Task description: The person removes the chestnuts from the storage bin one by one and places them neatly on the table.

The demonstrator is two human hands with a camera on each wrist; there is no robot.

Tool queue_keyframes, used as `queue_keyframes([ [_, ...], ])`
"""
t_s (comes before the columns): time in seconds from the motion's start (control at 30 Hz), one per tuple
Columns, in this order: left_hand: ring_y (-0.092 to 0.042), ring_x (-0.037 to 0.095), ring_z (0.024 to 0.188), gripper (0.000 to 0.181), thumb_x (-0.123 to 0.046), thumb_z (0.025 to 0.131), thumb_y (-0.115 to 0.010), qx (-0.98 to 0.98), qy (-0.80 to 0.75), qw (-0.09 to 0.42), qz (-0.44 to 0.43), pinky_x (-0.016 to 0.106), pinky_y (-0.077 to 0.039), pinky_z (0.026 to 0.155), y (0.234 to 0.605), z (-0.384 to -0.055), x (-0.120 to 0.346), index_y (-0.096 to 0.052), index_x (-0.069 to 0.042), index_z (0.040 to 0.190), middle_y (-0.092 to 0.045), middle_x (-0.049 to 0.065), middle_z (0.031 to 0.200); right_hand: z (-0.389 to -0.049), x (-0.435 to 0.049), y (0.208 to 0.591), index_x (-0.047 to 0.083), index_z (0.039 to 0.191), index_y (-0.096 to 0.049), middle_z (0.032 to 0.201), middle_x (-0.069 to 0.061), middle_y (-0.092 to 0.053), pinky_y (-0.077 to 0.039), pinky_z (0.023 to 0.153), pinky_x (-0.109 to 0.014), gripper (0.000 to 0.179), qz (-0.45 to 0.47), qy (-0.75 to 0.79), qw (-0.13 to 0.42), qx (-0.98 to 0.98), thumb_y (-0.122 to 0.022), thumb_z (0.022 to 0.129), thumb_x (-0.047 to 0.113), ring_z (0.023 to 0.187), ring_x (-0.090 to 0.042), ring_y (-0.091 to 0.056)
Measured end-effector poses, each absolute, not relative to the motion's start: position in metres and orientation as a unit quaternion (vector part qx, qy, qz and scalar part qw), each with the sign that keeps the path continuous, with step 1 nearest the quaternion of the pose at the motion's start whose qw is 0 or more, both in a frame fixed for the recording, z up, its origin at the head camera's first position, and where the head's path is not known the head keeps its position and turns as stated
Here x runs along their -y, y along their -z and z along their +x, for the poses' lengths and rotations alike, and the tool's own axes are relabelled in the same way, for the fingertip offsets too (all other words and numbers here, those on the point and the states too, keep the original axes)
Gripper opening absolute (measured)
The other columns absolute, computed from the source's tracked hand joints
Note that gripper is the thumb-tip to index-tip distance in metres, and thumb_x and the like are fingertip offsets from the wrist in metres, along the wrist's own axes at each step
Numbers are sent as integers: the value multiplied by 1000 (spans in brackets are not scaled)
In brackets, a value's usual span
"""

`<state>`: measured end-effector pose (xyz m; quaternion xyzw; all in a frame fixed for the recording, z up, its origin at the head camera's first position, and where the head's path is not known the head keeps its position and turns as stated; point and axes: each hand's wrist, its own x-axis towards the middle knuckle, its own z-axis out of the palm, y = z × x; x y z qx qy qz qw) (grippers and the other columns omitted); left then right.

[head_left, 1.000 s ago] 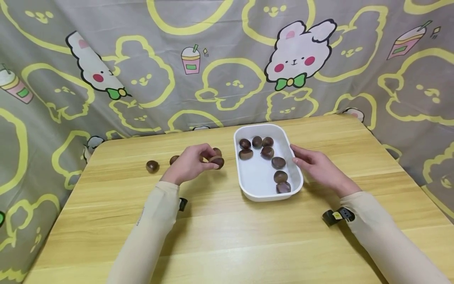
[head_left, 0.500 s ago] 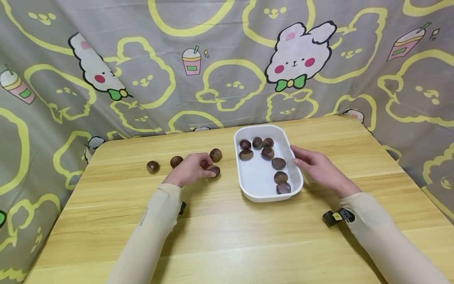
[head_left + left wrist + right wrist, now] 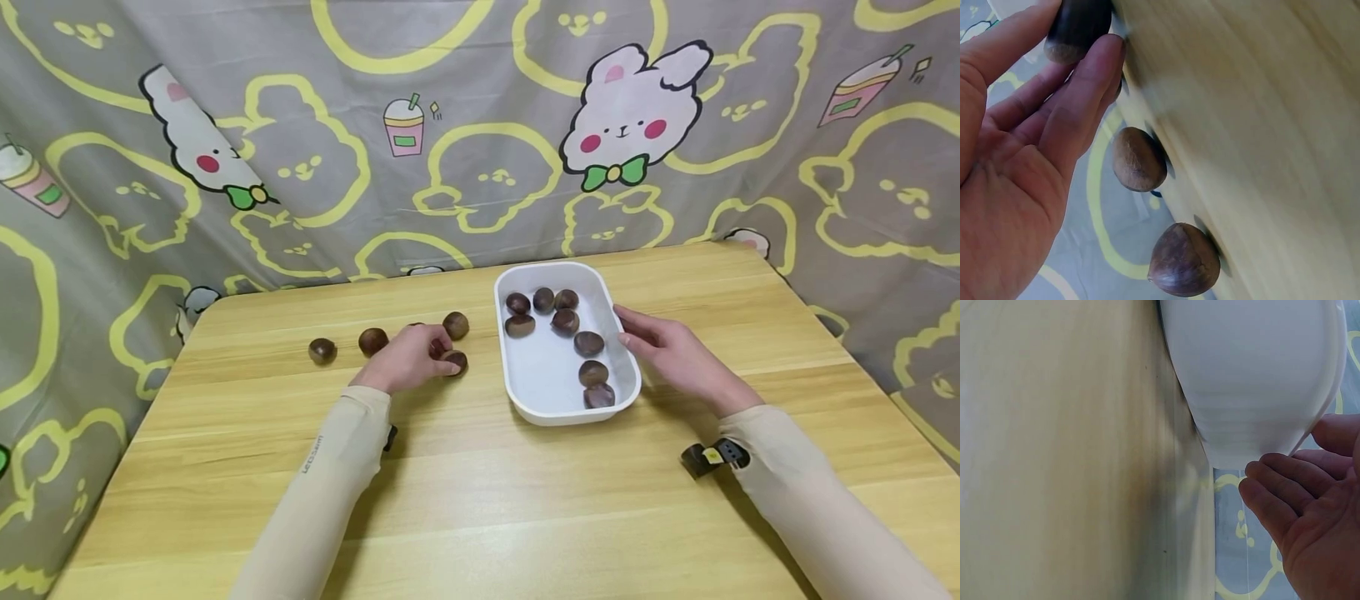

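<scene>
In the head view my left hand (image 3: 411, 357) pinches a brown chestnut (image 3: 454, 362) between thumb and fingers, low at the tabletop. The left wrist view has the same chestnut (image 3: 1079, 31) at its upper edge, between the thumb and fingertips; whether it touches the table is hard to tell. Just behind the hand lies another chestnut (image 3: 456, 326), and others are partly hidden by the fingers. My right hand (image 3: 675, 354) rests against the right side of a white plastic box (image 3: 506, 367). In the right wrist view its nearly straight fingers (image 3: 1285, 481) touch the box wall.
Inside the box lie several chestnuts (image 3: 588, 343). Left of my left hand sit a chestnut (image 3: 372, 341) and a farther chestnut (image 3: 322, 351). The wooden table (image 3: 480, 517) ends at a patterned grey curtain (image 3: 480, 75) behind.
My left hand has come down and slightly toward me with the chestnut, then stayed nearly still, leaving the chestnut behind it in fuller view. The right hand and box have not moved.
</scene>
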<state>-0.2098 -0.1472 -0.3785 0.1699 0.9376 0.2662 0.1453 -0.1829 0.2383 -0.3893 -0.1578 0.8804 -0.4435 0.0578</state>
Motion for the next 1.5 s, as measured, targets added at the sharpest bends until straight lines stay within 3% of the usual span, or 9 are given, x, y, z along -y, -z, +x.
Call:
queue_keyframes([
  [0.5,-58,17,83,22,-24,91,-73,-933,-257,151,200,34,-48,77,381,-212,150,-65,-9,104,-63,0,89,-184,-238,390,4,150,-37,149,-17,-40,-31,108,-48,54,-156,442,58,-881,-51,104,28,134,-34,-40],
  [0.77,-59,17,91,35,-25,90,-73,-928,-264,164,204,35,-49,82,381,-213,154,-63,-5,118,-64,2,98,-184,-237,392,5,150,-38,148,-17,-41,-31,108,-49,54,-155,443,60,-881,-51,104,28,134,-34,-39],
  [1.03,-59,18,89,31,-26,91,-72,-933,-251,150,209,36,-48,82,379,-213,153,-64,-6,113,-64,2,96,-184,-238,391,5,150,-37,148,-17,-41,-31,108,-49,54,-158,442,54,-881,-51,104,29,134,-34,-39],
  [1.27,-57,19,79,20,-26,93,-69,-942,-227,128,212,36,-48,73,376,-211,155,-66,-9,102,-62,2,87,-185,-237,392,4,150,-37,149,-18,-40,-31,108,-49,53,-158,439,54,-883,-51,104,27,134,-35,-39],
  [1.5,-54,19,72,19,-27,93,-70,-949,-212,118,202,34,-45,67,371,-210,153,-65,-9,97,-59,3,80,-185,-237,390,3,150,-37,149,-18,-40,-30,108,-50,54,-157,441,56,-882,-51,104,28,135,-35,-38],
])
